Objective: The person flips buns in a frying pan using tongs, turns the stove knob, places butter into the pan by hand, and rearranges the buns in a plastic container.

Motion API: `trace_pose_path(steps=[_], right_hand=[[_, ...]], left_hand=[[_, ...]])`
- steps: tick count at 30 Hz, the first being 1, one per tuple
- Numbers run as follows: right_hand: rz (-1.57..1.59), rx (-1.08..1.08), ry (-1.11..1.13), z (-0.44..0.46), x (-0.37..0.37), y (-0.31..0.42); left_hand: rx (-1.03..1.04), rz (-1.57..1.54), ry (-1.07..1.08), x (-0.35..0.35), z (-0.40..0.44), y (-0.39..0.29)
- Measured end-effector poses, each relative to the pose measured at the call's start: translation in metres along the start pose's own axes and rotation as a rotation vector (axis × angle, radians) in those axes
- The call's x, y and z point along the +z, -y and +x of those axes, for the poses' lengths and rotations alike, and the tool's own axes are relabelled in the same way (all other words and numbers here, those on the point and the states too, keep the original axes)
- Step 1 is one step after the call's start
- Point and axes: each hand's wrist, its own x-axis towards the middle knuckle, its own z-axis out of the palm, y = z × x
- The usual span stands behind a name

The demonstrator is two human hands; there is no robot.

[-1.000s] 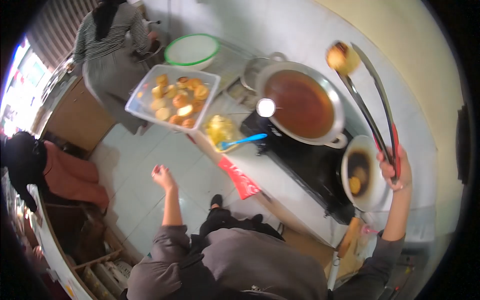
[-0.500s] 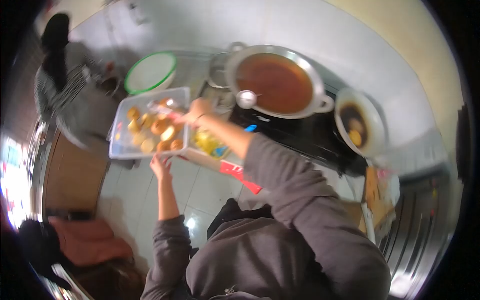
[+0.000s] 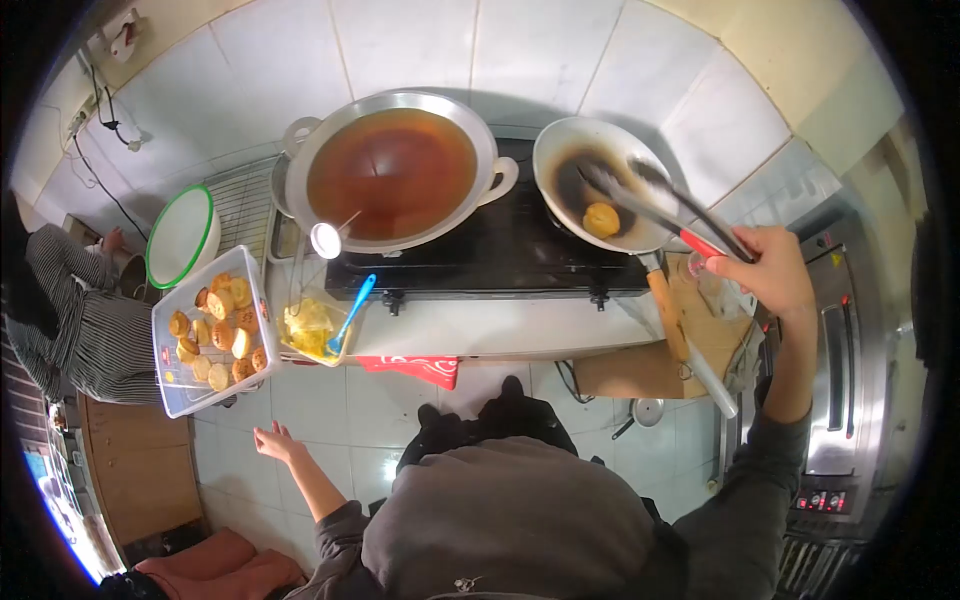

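Observation:
My right hand (image 3: 768, 270) is closed around a pair of tongs with red on the grip (image 3: 697, 241). The tongs' spread tips reach into a white frying pan (image 3: 556, 140), just above a single round golden bun half (image 3: 601, 220) lying in dark liquid or residue. Whether the tips touch the bun is unclear. My left hand (image 3: 278, 443) hangs over the floor with fingers apart and holds nothing. Nearest to it is a clear plastic box (image 3: 215, 398) of browned round bun pieces (image 3: 220, 303).
A wide metal pan (image 3: 303, 180) of reddish-brown oil sits on the black stove (image 3: 450, 265), with a thermometer (image 3: 325, 240) at its rim. A tub of yellow spread (image 3: 310, 325) holds a blue brush (image 3: 353, 312). A green-rimmed bowl (image 3: 182, 235) stands by another person (image 3: 100, 330).
My right hand has swung from the plastic box across to the frying pan with the tongs. My left hand has come away from the box edge. The view has shifted right.

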Motion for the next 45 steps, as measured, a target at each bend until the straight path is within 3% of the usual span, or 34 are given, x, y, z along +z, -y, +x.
trace_pose_path(steps=[3,11,14,20,24,26,28,29,32,34,37,42,45], right_hand=[[-0.074,0.074,0.096,0.045,0.006,-0.061],[-0.084,0.041,0.124,0.096,0.051,-0.102],[0.069,0.163,0.15,0.101,0.048,-0.115],[0.676,0.372,0.416,0.123,0.021,-0.207],[1.096,0.477,0.311,0.136,0.022,-0.273],[1.389,0.44,0.53,0.149,0.028,-0.295],[1.5,0.473,0.443,0.15,0.029,-0.292],[1.558,0.496,0.401,0.15,0.03,-0.279],[1.385,0.064,0.505,0.15,0.019,-0.207],[1.3,-0.021,0.692,0.155,0.009,-0.141],[1.27,-0.018,0.787,0.152,0.026,-0.032],[1.084,-0.25,1.012,0.106,0.112,0.175],[1.022,-0.243,1.237,0.093,0.185,0.264]], left_hand=[[0.01,0.041,-0.024,0.003,-0.024,0.007],[0.035,0.058,-0.064,-0.005,-0.06,0.022],[0.036,0.075,-0.105,-0.016,-0.071,0.023],[0.058,0.109,-0.162,-0.036,-0.069,0.031],[0.046,0.087,-0.204,-0.037,-0.086,0.025],[0.047,0.078,-0.215,-0.035,-0.086,0.029],[0.048,0.075,-0.208,-0.041,-0.082,0.038],[0.043,0.066,-0.209,-0.04,-0.083,0.038],[0.054,0.007,-0.196,-0.044,-0.066,0.052],[0.038,-0.059,-0.149,-0.05,-0.051,0.057],[-0.016,-0.107,-0.075,-0.038,-0.035,0.039],[-0.054,-0.13,0.069,-0.002,0.008,-0.016],[-0.102,-0.16,0.138,0.016,0.044,-0.037]])
